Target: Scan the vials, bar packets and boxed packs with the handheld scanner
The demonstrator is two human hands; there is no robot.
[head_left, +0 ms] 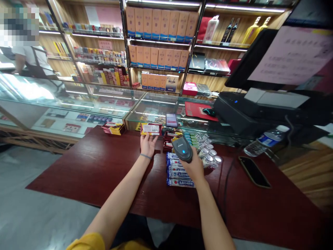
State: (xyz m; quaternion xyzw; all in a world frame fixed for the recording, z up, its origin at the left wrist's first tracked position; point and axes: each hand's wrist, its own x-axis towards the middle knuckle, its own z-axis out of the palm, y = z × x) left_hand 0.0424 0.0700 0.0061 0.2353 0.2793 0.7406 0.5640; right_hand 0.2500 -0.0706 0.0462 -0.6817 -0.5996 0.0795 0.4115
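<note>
My left hand holds up a red and yellow snack pack, its white barcode label facing me. In my right hand is a dark barcode scanner with a blue light showing, its head towards the pack. Beneath and beside the scanner lie blue and white snack bars in a row. More red and yellow packs are stacked behind them, partly hidden by the scanner. Another stack of such packs sits at the table's far left. Small clear-wrapped items with silvery round ends stand right of the scanner.
The dark red table meets a glass display counter. On the right are a phone, a water bottle, a cable and a monitor. A red mat bears a mouse. Another person stands far left.
</note>
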